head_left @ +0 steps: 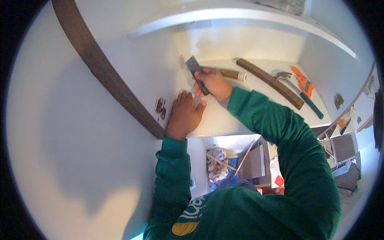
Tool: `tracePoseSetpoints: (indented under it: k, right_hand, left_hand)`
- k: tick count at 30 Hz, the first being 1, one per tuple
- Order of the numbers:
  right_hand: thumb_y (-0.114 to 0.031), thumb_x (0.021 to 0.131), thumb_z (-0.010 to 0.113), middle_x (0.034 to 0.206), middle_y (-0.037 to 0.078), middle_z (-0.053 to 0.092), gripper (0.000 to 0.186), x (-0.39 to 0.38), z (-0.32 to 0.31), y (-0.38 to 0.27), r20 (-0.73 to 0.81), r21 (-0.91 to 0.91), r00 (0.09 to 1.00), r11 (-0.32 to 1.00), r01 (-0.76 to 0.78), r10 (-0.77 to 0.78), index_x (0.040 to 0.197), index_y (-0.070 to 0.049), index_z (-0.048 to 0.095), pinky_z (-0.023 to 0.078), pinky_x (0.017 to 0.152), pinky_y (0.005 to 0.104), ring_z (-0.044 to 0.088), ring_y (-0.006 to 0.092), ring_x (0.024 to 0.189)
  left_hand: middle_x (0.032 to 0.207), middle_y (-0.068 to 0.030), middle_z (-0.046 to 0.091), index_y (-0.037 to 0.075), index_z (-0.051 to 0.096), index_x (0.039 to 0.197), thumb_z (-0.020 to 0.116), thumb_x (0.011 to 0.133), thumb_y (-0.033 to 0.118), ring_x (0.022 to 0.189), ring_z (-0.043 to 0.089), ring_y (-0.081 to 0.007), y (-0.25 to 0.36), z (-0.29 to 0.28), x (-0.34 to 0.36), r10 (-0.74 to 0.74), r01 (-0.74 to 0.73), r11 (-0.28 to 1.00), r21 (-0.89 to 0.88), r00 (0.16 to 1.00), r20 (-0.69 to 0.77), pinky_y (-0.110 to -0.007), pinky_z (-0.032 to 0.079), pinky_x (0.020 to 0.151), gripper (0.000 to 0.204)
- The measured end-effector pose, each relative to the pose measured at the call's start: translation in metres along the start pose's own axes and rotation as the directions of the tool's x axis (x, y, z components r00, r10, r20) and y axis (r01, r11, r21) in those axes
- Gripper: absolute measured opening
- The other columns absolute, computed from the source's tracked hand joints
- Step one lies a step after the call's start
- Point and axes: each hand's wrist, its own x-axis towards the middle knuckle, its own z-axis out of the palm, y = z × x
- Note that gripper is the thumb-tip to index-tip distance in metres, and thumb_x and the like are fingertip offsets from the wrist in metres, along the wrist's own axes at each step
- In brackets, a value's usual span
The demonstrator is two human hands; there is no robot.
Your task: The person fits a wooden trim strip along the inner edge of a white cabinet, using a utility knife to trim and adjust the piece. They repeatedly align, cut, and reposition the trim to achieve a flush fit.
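My right hand (208, 82) grips a dark flat metal tool (193, 63) with a broad squared end, above the white shelf (216, 120) near its back left corner. My left hand (185, 114) lies open at the left end of the shelf, beside the white side panel (148, 72), its fingers stretched toward the corner. Behind my right hand lies a brown tube (230, 73) with a white end. Right of it are a brown wooden strip (272, 82), a hammer (307, 100) with a green grip and an orange hand tool (302, 82).
A white ledge (224, 13) runs above. A dark brown strip (96, 64) runs along the left panel, with a metal hinge (161, 108) near my left hand. Below the shelf are heaped bags (217, 164) and boards (250, 160). More panels (343, 146) stand at right.
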Motion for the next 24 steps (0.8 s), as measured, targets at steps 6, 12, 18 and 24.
tracePoseSetpoints:
  k: [6, 12, 18, 24]
  right_hand:
    - [-0.024, 0.101, 0.051, 0.07, 0.008, 0.062, 0.023, 0.002, -0.005, -0.001, -0.068, -0.02, 0.998, 1.0, 0.013, -0.015, 0.097, -0.003, 0.059, 0.051, 0.048, 0.0289, 0.063, 0.0183, 0.053]
    - [-0.02, 0.095, 0.057, 0.071, 0.011, 0.062, 0.018, 0.006, -0.003, 0.01, -0.099, -0.035, 0.994, 0.998, 0.046, -0.049, 0.093, -0.002, 0.06, 0.05, 0.042, 0.0332, 0.061, 0.022, 0.049]
    - [-0.022, 0.097, 0.054, 0.066, 0.008, 0.061, 0.021, 0.02, -0.009, 0.02, 0.014, -0.115, 0.995, 0.988, 0.101, -0.1, 0.093, -0.002, 0.059, 0.055, 0.045, 0.0332, 0.064, 0.0204, 0.053]
    - [-0.025, 0.099, 0.049, 0.063, 0.007, 0.058, 0.026, -0.003, -0.019, -0.006, -0.028, -0.327, 0.984, 0.932, 0.158, -0.177, 0.09, -0.002, 0.057, 0.052, 0.049, 0.0359, 0.063, 0.0196, 0.053]
  left_hand:
    - [0.144, -0.028, 0.044, 0.0, 0.049, 0.136, 0.057, 0.095, 0.041, 0.139, 0.035, -0.0438, 0.018, -0.014, -0.014, 0.142, -0.135, 0.989, 0.056, 0.979, -0.145, -0.052, 0.02, 0.117, 0.059]
    - [0.139, -0.0309, 0.048, -0.001, 0.055, 0.129, 0.062, 0.092, 0.035, 0.131, 0.042, -0.0467, 0.012, -0.007, -0.021, 0.109, -0.13, 0.987, -0.098, 0.975, -0.195, -0.05, 0.03, 0.112, 0.052]
    - [0.134, -0.0264, 0.054, -0.002, 0.059, 0.124, 0.066, 0.091, 0.027, 0.128, 0.047, -0.0414, 0.006, -0.004, -0.021, 0.088, -0.117, 0.979, -0.165, 0.981, -0.173, -0.048, 0.033, 0.111, 0.045]
    - [0.133, -0.0258, 0.055, -0.006, 0.06, 0.122, 0.068, 0.091, 0.026, 0.129, 0.048, -0.0387, 0.019, 0.0, -0.015, 0.073, -0.107, 0.955, -0.278, 0.989, -0.129, -0.045, 0.034, 0.111, 0.045]
